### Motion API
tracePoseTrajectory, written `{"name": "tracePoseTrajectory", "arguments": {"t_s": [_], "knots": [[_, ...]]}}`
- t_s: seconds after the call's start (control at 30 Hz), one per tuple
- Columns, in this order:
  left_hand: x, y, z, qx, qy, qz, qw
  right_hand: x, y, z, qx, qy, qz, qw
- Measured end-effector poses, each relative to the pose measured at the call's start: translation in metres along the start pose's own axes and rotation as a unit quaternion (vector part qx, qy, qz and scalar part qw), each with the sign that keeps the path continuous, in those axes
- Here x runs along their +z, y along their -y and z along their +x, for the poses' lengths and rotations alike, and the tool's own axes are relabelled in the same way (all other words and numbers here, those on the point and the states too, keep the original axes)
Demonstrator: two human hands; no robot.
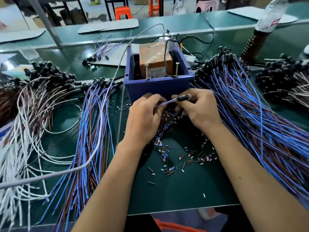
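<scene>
Blue-and-brown wire bundle being borne on the left of the green mat, single blue wire being pinched by the left hand just near of the blue bin, its black cap being gripped by the right hand, second bundle at right.
</scene>
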State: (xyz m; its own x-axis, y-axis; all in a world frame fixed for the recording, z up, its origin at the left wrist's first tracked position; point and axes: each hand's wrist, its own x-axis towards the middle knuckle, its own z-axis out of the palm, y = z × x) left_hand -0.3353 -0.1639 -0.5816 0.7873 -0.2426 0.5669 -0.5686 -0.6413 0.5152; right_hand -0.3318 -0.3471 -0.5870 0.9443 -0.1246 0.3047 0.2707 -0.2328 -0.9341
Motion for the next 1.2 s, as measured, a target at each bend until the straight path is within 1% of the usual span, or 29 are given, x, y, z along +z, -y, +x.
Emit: {"name": "tracePoseTrajectory", "arguments": {"t_s": [0.1,0.2,0.3,0.43,0.53,0.6,0.67,0.73,0.77,0.83,0.9,1.0,1.1,1.17,1.2], "knots": [[0.000,0.002,0.002,-0.015,-0.016,-0.013,1.000,0.001,0.003,0.003,0.003,0.015,0.008,1.000],[0.002,0.001,0.002,-0.049,-0.024,-0.081,0.995,0.009,0.007,0.005,-0.001,0.041,0.038,0.998],[0.003,-0.002,0.001,-0.067,-0.032,-0.138,0.988,0.013,0.006,0.000,0.003,0.035,0.067,0.997],[0.003,-0.004,0.000,-0.091,-0.012,-0.179,0.980,0.005,0.002,-0.006,0.009,0.029,0.081,0.996],[0.002,-0.007,-0.001,-0.089,0.010,-0.206,0.974,0.000,0.001,-0.008,0.011,0.036,0.075,0.996],[0.002,-0.007,-0.002,-0.097,0.009,-0.221,0.970,-0.004,0.001,-0.009,0.006,0.023,0.083,0.996],[-0.001,-0.004,-0.001,-0.121,-0.017,-0.255,0.959,-0.011,0.002,-0.007,-0.001,-0.023,0.103,0.994],[-0.005,0.000,0.000,-0.159,-0.045,-0.308,0.937,-0.016,0.001,-0.005,-0.014,-0.059,0.091,0.994],[-0.006,0.001,0.000,-0.175,-0.052,-0.336,0.924,-0.016,0.001,-0.005,-0.023,-0.059,0.069,0.996],[-0.006,-0.002,0.000,-0.194,-0.057,-0.386,0.900,-0.007,0.002,-0.006,-0.034,-0.033,0.031,0.998],[-0.003,-0.006,0.001,-0.202,-0.053,-0.408,0.889,0.006,0.005,-0.010,-0.038,-0.009,0.038,0.999],[0.000,-0.009,0.000,-0.193,-0.036,-0.411,0.890,0.020,0.010,-0.017,-0.015,0.012,0.138,0.990],[0.000,-0.013,-0.001,-0.178,-0.014,-0.414,0.893,0.023,0.016,-0.021,0.014,0.001,0.202,0.979],[-0.001,-0.014,-0.001,-0.167,-0.013,-0.396,0.903,0.022,0.019,-0.020,0.026,-0.009,0.229,0.973],[-0.001,-0.014,-0.001,-0.154,-0.024,-0.374,0.914,0.021,0.021,-0.020,0.031,-0.009,0.237,0.971]]}}
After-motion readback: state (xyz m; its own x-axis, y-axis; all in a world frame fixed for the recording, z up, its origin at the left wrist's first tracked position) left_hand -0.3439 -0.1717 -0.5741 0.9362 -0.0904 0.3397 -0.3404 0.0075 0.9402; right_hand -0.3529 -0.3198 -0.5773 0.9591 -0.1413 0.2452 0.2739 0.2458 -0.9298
